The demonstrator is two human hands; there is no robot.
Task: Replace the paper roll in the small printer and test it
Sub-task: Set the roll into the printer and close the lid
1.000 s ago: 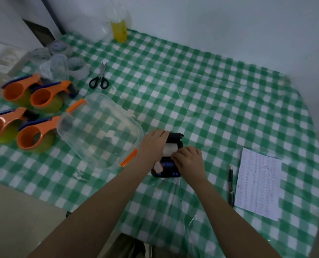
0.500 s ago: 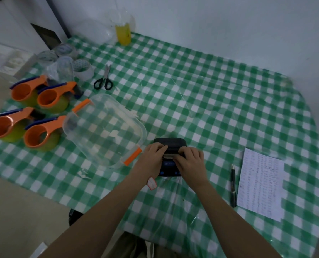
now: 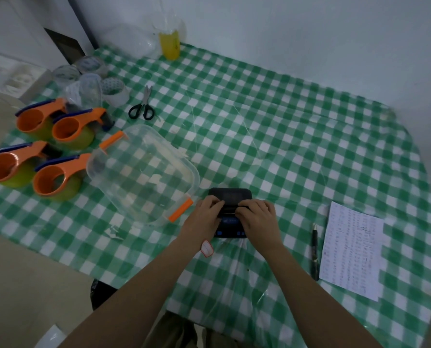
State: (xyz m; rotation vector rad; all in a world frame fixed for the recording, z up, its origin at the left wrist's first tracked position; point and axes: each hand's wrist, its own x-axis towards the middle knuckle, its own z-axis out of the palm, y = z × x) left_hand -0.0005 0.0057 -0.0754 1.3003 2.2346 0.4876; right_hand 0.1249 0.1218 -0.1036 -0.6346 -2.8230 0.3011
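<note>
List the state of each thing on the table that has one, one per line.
printer: lid down, both hands pressing on it
left hand: on printer
right hand: on printer
clear container: lidless, nearly empty
scissors: closed, lying flat
pen: lying beside paper sheet

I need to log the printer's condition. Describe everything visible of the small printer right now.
The small printer is a compact black box with rounded corners, plastic by its look, lying flat on the green checked tablecloth near the table's front edge. Its lid looks closed; no paper roll shows. Blue buttons line its near edge. The left hand and right hand both press on its top.
</note>
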